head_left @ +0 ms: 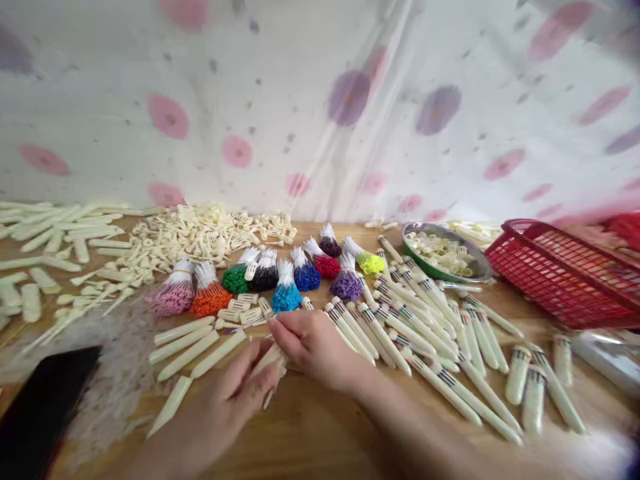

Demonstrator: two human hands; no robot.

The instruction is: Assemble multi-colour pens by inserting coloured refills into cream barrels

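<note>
My left hand is closed around a cream pen part, whose outline is partly covered by the fingers. My right hand meets it at the upper end, thumb and fingers pinched together; what they pinch is too small to make out. Just beyond stand bundles of thin refills with coloured tips, among them a light blue bundle, a purple bundle and an orange bundle. Several cream pen barrels lie left of my hands, near small slotted cream pieces.
Multicolour pens are heaped at the right. Behind them are a green-sided bowl of pale parts and a red plastic basket. Small cream parts pile up at the back left. A black phone lies front left.
</note>
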